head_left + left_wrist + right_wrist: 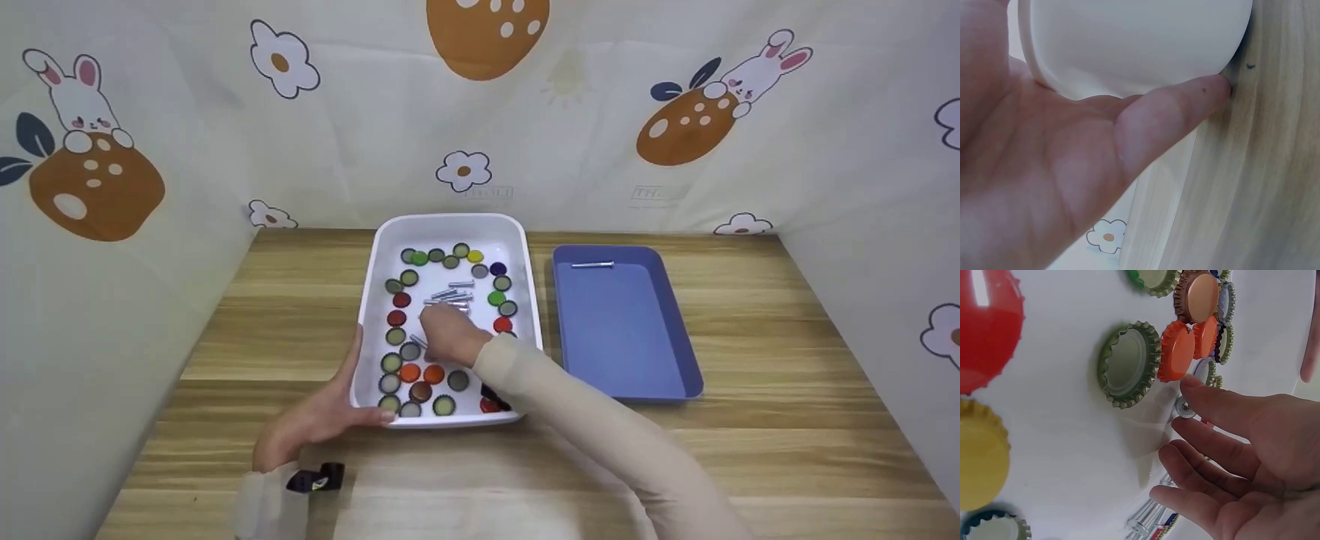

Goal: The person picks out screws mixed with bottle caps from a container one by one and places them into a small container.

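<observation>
My left hand (pixel 326 409) braces the near left corner of the white tray (pixel 531 300). Its straight fingers lie along the left wall, and its thumb reaches over the front rim. Inside the tray, my right hand (pixel 452 335) is lowered among the screws. In the right wrist view, its thumb and index fingertip pinch a silver screw (pixel 1185 408) at the head; the other fingers are loosely bent. A small heap of silver screws (pixel 450 295) lies just beyond that hand. Bottle caps (pixel 396 318) of several colours line the tray's sides.
To the right of the white tray stands a blue tray (pixel 622 330), with a single screw (pixel 592 265) lying at its far end. Both trays rest on a wooden table (pixel 285 300). Behind them hangs a printed cloth (pixel 375 135).
</observation>
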`<state>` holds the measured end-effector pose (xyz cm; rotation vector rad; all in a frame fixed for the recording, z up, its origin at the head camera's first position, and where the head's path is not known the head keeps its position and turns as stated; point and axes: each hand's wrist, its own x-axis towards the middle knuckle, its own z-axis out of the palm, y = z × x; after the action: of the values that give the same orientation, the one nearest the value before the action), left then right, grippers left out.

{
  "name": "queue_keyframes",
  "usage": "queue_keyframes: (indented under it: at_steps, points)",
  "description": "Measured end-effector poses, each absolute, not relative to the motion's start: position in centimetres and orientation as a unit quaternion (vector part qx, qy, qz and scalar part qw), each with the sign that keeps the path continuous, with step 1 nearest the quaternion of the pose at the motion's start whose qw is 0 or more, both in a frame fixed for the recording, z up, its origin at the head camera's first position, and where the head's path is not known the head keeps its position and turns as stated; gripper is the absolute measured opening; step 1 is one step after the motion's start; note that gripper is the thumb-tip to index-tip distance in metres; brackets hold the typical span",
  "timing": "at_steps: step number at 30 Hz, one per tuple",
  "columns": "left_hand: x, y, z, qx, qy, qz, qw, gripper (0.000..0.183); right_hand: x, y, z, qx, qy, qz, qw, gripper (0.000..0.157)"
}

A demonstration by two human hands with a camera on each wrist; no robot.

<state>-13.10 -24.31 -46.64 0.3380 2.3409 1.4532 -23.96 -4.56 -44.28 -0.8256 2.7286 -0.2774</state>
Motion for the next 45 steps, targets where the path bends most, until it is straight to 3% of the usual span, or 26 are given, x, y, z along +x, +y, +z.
queue_keyframes:
  at_steps: [11,27,39,45]
  points:
    - [-13.2,-24.2,-47.0,0.112,0.834,0.512,0.174,0.135,-24.1,-4.4,-43.9,-0.279,0.941,-0.119,0.151,0.007]
    - [-13.2,-24.2,-46.8,0.107,0.825,0.523,0.186,0.135,-24.8,-4.0,-43.4,-0.257,0.939,-0.141,0.18,0.02]
    - [-13.3,-24.2,-46.9,0.109,0.829,0.519,0.177,0.135,-26.0,-2.6,-41.4,-0.251,0.938,-0.155,0.18,0.018]
    - [-13.2,-24.3,-46.9,0.097,0.839,0.504,0.182,0.136,-26.6,-1.6,-40.6,-0.228,0.926,-0.206,0.22,0.019]
